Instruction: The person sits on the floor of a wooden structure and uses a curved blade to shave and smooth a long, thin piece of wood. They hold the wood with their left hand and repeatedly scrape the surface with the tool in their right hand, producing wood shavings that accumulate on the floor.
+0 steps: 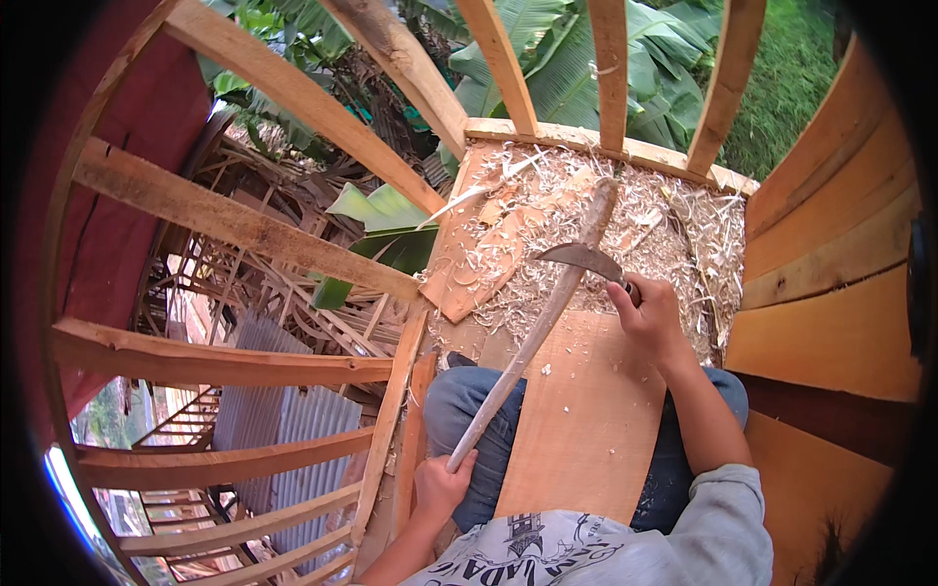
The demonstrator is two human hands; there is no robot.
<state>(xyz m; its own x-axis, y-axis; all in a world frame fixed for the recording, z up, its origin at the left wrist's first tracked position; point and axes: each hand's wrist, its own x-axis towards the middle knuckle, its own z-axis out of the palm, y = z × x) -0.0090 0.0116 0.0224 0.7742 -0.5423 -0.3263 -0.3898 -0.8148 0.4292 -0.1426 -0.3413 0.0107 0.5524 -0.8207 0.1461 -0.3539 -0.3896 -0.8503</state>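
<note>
Shaving the long wooden stick [542, 313], my left hand [442, 485] grips its near end while my right hand [647, 314] clutches the curved knife [584, 260] against it. Next, I judge, comes a steady stroke along the grain.

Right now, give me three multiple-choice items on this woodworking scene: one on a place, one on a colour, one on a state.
1. Where does the far end of the long wooden stick rest?
A. On the shavings-covered platform
B. On the metal roof sheet
C. On the grass

2. What colour are the trousers over the person's knees?
A. Red
B. Blue
C. White

3. What does the right hand grip?
A. Nothing
B. A hammer
C. A curved blade

Answers: 1 A, the stick's tip lies among the wood shavings. 2 B, blue fabric shows beside the board on the lap. 3 C, its fingers close on the handle of the curved blade set against the stick, while the left hand holds the stick's near end.
</note>
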